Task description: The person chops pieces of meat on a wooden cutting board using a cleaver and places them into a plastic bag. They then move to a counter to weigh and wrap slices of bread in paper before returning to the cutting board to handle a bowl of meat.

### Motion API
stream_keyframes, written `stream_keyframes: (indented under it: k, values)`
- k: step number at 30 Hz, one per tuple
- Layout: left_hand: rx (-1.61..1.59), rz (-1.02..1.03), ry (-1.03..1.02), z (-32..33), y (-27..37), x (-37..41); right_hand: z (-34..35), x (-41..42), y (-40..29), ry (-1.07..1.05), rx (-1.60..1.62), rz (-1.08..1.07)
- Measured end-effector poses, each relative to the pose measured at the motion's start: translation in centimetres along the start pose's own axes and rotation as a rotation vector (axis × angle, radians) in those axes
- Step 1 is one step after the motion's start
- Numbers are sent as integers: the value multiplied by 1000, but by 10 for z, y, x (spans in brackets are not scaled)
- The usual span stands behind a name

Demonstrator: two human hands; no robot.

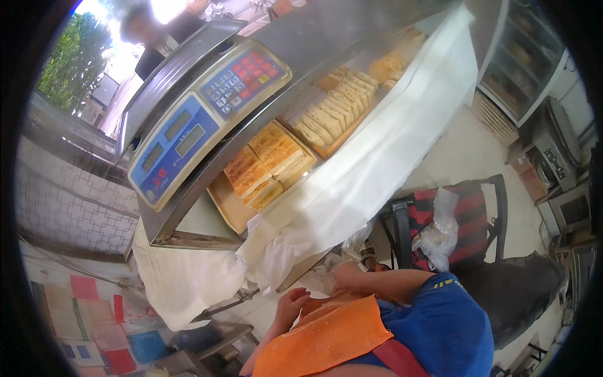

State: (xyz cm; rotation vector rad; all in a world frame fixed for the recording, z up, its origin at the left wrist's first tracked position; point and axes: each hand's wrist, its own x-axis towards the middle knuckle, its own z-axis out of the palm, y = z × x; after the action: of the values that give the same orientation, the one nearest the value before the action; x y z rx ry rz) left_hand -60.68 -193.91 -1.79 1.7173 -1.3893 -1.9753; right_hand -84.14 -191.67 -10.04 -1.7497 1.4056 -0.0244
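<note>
My left hand (293, 301) is raised in front of my orange apron (325, 337), its fingers loosely bent and no object showing in it. To its right, my right hand (346, 278) reaches down beside clear plastic bags (337, 259) under the counter's edge. Whether its fingers grip a bag is hidden. Above both hands a white cloth (348, 193) hangs along the front of the display case. Inside the case lie thick golden flatbread blocks (271, 153) on a wooden board and a row of sliced bread pieces (337, 108) on a tray.
A digital price scale (207, 118) stands on the metal counter (301, 85); a person (155, 37) is beyond it. At right, a red-and-black chair (471, 217) holds a plastic bag (438, 231). A glass-fronted cabinet (523, 56) stands behind. Low shelving (226, 344) is at lower left.
</note>
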Motion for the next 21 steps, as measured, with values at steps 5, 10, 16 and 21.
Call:
stream_keyframes:
  k: [5, 10, 16, 21]
  values:
    - [36, -109, -144, -7, 2, 6, -49, -11, -3, -324, 582, 114]
    - [35, -213, -299, 13, 13, 30, -28, -6, 13, -89, 147, -90]
    - [-41, -202, -333, 20, 12, 52, -16, -28, 14, 38, -368, -14]
    - [-89, -223, -258, 6, -1, 51, -23, -104, 112, -20, -375, 189]
